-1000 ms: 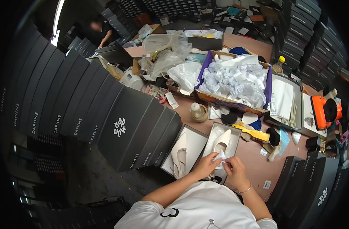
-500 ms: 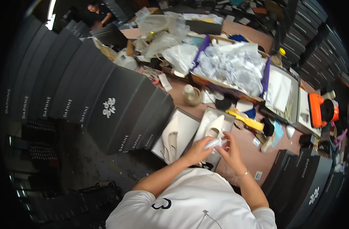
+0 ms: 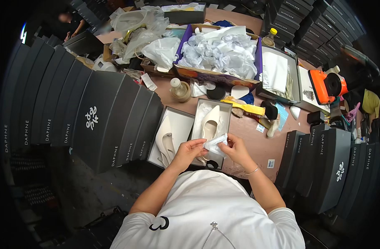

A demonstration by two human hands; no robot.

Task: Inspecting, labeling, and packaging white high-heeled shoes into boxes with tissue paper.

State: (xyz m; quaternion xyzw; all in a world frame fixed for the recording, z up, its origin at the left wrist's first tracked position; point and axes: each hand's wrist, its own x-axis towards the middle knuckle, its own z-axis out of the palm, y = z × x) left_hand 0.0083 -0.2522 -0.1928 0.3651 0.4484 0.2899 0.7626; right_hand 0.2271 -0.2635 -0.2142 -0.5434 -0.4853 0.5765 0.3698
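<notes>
Head view: the person's left hand [image 3: 189, 153] pinches the left edge of a white paper [image 3: 215, 143] between thumb and fingertips; the right hand [image 3: 236, 150] grips its right end, also with narrow fingers; the paper is above the near part of a cream shoe [image 3: 209, 120], which lies in an open box [image 3: 227, 115]. The second shoe [image 3: 163, 139] lies in another box [image 3: 181, 124], just to the left; farther away stands a purple carton [image 3: 259, 60], full of crumpled sheets [image 3: 223, 50].
</notes>
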